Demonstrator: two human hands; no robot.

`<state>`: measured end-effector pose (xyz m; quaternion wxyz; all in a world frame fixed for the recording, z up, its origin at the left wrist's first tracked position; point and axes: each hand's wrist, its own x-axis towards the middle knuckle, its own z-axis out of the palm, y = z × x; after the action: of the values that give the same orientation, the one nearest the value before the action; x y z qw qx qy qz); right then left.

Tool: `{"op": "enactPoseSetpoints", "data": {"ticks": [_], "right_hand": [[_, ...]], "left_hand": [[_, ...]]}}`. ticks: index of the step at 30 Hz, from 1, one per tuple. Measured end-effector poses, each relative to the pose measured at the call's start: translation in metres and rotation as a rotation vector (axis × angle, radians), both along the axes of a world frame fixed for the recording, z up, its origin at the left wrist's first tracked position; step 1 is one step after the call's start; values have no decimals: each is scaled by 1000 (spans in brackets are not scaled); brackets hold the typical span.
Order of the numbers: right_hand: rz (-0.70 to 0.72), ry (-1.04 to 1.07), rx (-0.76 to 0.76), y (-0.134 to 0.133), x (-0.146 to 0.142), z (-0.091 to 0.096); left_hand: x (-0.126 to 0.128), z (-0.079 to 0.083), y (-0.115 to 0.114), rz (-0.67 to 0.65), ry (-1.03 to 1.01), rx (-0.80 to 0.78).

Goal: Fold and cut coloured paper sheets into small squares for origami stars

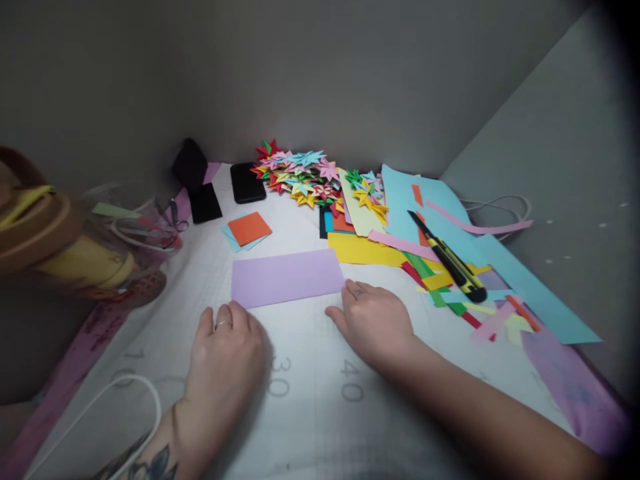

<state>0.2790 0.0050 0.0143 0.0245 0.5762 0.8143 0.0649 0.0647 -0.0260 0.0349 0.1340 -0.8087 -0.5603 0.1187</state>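
Note:
A lilac paper rectangle lies flat on the white gridded sheet. My left hand, palm down and wearing a ring, has its fingertips at the paper's lower left edge; its thumb is hidden. At the lower right corner, the fingertips of my right hand touch the paper, with the thumb held apart on the sheet. Both hands look open, and neither visibly grips the paper. Beyond the rectangle lies an orange paper square on top of a light blue square.
Folded paper stars are heaped at the back beside a black phone. To the right, a yellow-black box cutter rests on light blue paper and coloured strips. A tumbler stands left; a white cable crosses my left forearm.

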Motion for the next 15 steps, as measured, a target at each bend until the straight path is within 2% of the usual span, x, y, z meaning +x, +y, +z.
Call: {"op": "enactPoseSetpoints", "data": {"ticks": [5,8,10,12,15], "right_hand": [[-26,67,42,8,8,0],[-32,154,79,17,13,2],[-10,236,157,21,11,1],[74,310,199,23,3,-1],[251,326,80,22,-15,-9]], "left_hand": [[-22,13,14,30,-133,-32],[-34,18,25,93,-163,68],[-34,11,30,66,-245,145],[-31,-4,35,-57,-346,157],[-25,-29,40,-212,-388,25]]}}
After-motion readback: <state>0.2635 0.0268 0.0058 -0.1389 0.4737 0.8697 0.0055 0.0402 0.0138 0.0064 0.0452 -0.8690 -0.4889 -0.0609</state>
